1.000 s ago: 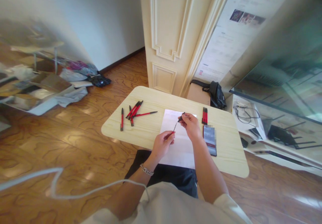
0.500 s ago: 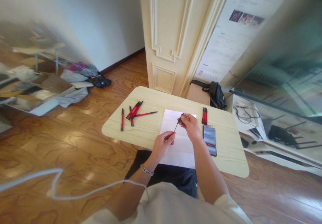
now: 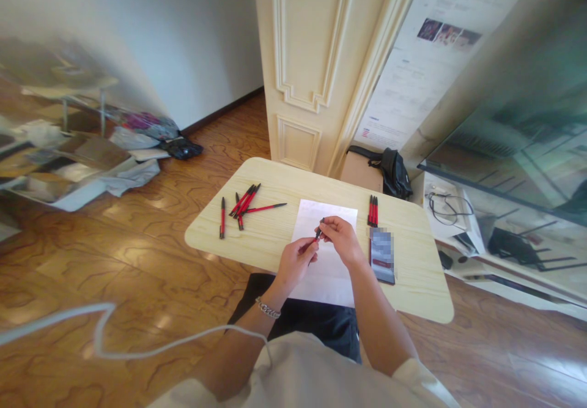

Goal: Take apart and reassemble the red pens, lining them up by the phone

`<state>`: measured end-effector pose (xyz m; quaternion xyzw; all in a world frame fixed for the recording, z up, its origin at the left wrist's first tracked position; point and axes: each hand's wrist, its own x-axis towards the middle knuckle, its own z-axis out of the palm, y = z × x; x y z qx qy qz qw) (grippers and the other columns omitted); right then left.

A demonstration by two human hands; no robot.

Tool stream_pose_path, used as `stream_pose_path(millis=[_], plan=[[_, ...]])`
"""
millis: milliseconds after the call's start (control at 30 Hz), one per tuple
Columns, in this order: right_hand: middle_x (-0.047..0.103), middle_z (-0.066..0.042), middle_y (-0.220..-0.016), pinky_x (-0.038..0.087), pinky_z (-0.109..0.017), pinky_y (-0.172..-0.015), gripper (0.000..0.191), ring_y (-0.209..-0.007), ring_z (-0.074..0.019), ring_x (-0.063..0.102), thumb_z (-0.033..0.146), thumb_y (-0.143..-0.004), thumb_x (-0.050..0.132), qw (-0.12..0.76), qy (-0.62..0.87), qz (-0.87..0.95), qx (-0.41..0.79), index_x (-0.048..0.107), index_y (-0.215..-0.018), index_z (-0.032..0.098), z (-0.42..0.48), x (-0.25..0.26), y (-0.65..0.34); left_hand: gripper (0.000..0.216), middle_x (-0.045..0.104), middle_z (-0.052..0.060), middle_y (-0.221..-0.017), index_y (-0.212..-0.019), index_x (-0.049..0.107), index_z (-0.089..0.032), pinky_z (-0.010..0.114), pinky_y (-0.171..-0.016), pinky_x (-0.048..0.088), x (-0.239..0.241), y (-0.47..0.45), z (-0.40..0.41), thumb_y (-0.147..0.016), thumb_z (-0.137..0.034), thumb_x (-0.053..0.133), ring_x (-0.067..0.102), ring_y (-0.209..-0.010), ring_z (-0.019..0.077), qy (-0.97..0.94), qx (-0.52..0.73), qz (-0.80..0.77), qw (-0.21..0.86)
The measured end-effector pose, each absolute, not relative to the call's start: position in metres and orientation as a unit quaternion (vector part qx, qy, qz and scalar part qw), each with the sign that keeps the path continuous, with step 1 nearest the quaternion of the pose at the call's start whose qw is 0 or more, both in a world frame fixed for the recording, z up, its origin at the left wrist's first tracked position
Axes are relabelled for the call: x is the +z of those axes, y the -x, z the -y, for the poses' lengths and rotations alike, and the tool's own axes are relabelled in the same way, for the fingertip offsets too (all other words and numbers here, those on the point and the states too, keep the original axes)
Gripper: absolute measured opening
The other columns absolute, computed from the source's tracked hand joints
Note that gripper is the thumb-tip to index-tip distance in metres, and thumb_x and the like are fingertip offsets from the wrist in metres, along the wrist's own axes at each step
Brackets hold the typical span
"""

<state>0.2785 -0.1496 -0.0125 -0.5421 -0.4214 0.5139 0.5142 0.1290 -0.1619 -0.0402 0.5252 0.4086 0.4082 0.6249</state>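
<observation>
Over the sheet of white paper (image 3: 325, 282), both of my hands meet at one red and black pen. My left hand (image 3: 293, 264) is closed around its red barrel, most of which the fingers hide. Thumb and fingers of my right hand (image 3: 343, 243) pinch the pen's black end piece (image 3: 320, 230), which sits in line with the barrel, at or against its opening. Whether the two parts are fully joined I cannot tell. Several red pens with black ends (image 3: 247, 203) lie loosely at the left, one pen (image 3: 222, 218) apart from them. More red pens (image 3: 373, 211) lie side by side at the right.
A phone (image 3: 381, 261) lies on the light wooden table (image 3: 422, 292) right of the paper. Behind the table, a black bag (image 3: 397, 174) rests near the wall. A white cable (image 3: 183, 348) crosses my left forearm. Boxes and bags (image 3: 92, 157) fill the floor at the left.
My right hand has come down and left towards my left hand. The thin refill that showed between black end piece and red barrel is no longer visible.
</observation>
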Motion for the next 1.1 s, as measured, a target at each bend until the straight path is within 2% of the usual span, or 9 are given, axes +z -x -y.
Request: stream_pose_path(millis=[433, 567, 667, 733, 833, 900, 967, 1033, 1100], plan=[[0.071, -0.007, -0.086, 0.039, -0.025, -0.053, 0.027, -0.062, -0.0133, 0.059, 0.041, -0.076, 0.062, 0.480, 0.523, 0.464, 0.530, 0.060, -0.089, 0.017, 0.154, -0.010, -0.283, 0.035, 0.067, 0.006, -0.074, -0.086, 0.069, -0.013, 0.026, -0.057, 0.053, -0.043, -0.128, 0.161, -0.078, -0.047, 0.063, 0.060, -0.057, 0.0124, -0.476, 0.385, -0.390, 0.687], [0.066, -0.002, -0.069, 0.039, -0.025, -0.053, 0.030, -0.056, -0.0123, 0.053, 0.041, -0.070, 0.068, 0.498, 0.559, 0.455, 0.483, 0.060, -0.089, 0.018, 0.156, -0.019, -0.280, 0.031, 0.065, 0.003, -0.065, -0.085, 0.069, -0.015, 0.027, -0.058, 0.054, -0.042, -0.130, 0.163, -0.074, -0.043, 0.068, 0.061, -0.057, 0.0135, -0.489, 0.401, -0.424, 0.648], [0.060, 0.001, -0.063, 0.038, -0.025, -0.053, 0.031, -0.055, -0.0125, 0.050, 0.043, -0.073, 0.065, 0.495, 0.585, 0.459, 0.450, 0.063, -0.092, 0.019, 0.158, -0.028, -0.274, 0.030, 0.066, 0.002, -0.067, -0.086, 0.068, -0.015, 0.027, -0.057, 0.055, -0.043, -0.132, 0.165, -0.073, -0.042, 0.068, 0.061, -0.057, 0.0139, -0.490, 0.411, -0.443, 0.628], [0.059, 0.001, -0.064, 0.038, -0.026, -0.053, 0.028, -0.056, -0.0128, 0.050, 0.045, -0.075, 0.063, 0.488, 0.601, 0.465, 0.430, 0.064, -0.083, 0.019, 0.159, -0.032, -0.269, 0.029, 0.067, 0.003, -0.071, -0.085, 0.068, -0.016, 0.027, -0.057, 0.055, -0.045, -0.134, 0.167, -0.072, -0.042, 0.069, 0.062, -0.059, 0.0141, -0.486, 0.418, -0.455, 0.619], [0.052, 0.003, -0.057, 0.034, -0.025, -0.050, 0.030, -0.053, -0.0122, 0.046, 0.048, -0.071, 0.066, 0.483, 0.645, 0.450, 0.385, 0.055, -0.064, 0.020, 0.160, -0.035, -0.265, 0.028, 0.067, 0.002, -0.070, -0.083, 0.068, -0.016, 0.027, -0.057, 0.055, -0.046, -0.135, 0.168, -0.071, -0.041, 0.070, 0.061, -0.059, 0.0138, -0.479, 0.418, -0.449, 0.628], [0.049, 0.004, -0.054, 0.033, -0.025, -0.049, 0.034, -0.052, -0.0119, 0.044, 0.049, -0.070, 0.068, 0.480, 0.657, 0.442, 0.377, 0.052, -0.061, 0.021, 0.162, -0.033, -0.265, 0.027, 0.066, 0.002, -0.067, -0.083, 0.068, -0.016, 0.028, -0.058, 0.055, -0.046, -0.135, 0.168, -0.072, -0.041, 0.069, 0.061, -0.058, 0.0138, -0.477, 0.407, -0.433, 0.647], [0.055, 0.002, -0.060, 0.036, -0.025, -0.051, 0.031, -0.056, -0.0127, 0.048, 0.049, -0.072, 0.067, 0.486, 0.628, 0.442, 0.417, 0.057, -0.069, 0.020, 0.164, -0.028, -0.266, 0.028, 0.065, 0.001, -0.066, -0.085, 0.068, -0.016, 0.029, -0.060, 0.056, -0.047, -0.134, 0.168, -0.074, -0.041, 0.068, 0.062, -0.059, 0.0142, -0.477, 0.397, -0.422, 0.661], [0.065, -0.002, -0.078, 0.041, -0.025, -0.057, 0.032, -0.066, -0.0144, 0.055, 0.050, -0.077, 0.062, 0.506, 0.574, 0.433, 0.477, 0.063, -0.089, 0.020, 0.166, -0.021, -0.269, 0.028, 0.065, 0.002, -0.067, -0.087, 0.069, -0.016, 0.029, -0.061, 0.056, -0.046, -0.134, 0.167, -0.074, -0.041, 0.068, 0.062, -0.061, 0.0147, -0.477, 0.393, -0.415, 0.668], [0.067, -0.006, -0.094, 0.043, -0.026, -0.062, 0.037, -0.078, -0.0159, 0.059, 0.050, -0.082, 0.056, 0.527, 0.536, 0.416, 0.512, 0.063, -0.104, 0.022, 0.168, -0.017, -0.271, 0.028, 0.065, 0.002, -0.067, -0.087, 0.068, -0.016, 0.029, -0.062, 0.056, -0.046, -0.134, 0.166, -0.074, -0.041, 0.068, 0.063, -0.061, 0.0151, -0.474, 0.391, -0.412, 0.673]])
